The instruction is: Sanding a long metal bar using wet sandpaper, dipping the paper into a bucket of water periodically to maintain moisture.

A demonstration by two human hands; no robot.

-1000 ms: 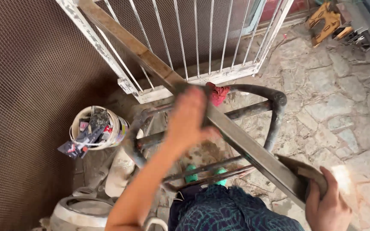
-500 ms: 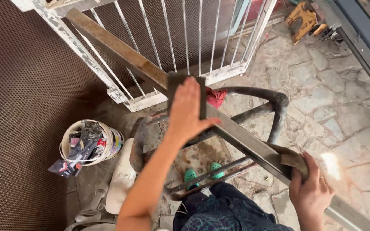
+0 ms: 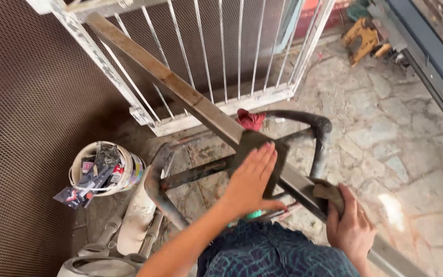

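Rusty metal runs diagonally through the scene: a long flat steel bar [image 3: 180, 92] stretching from the far left down to the near right, laid across a dark tubular frame [image 3: 303, 123]. The left hand [image 3: 249, 179] lies flat on a dark sheet of abrasive paper [image 3: 278, 154] pressed against the bar where it crosses the frame, fingers extended and together, not curled around anything. Half a second ago this hand sat higher up the bar, toward the far side; it has since slid down toward the body, so the sheet now covers a nearer stretch of the metal. That looks like 1 pass of a rubbing stroke along the bar.

The right hand [image 3: 349, 225] is clenched around the bar's near end, gripping it through a brownish pad [image 3: 329, 192], and has kept roughly the same hold over the last second.

A red rag [image 3: 251, 119] sits just beyond the sheet. A white railing panel [image 3: 216, 61] leans behind, a white bucket [image 3: 106, 169] of odds and ends stands at the left, and a yellow tool [image 3: 362, 38] lies on the stone floor [image 3: 411, 154] far right.
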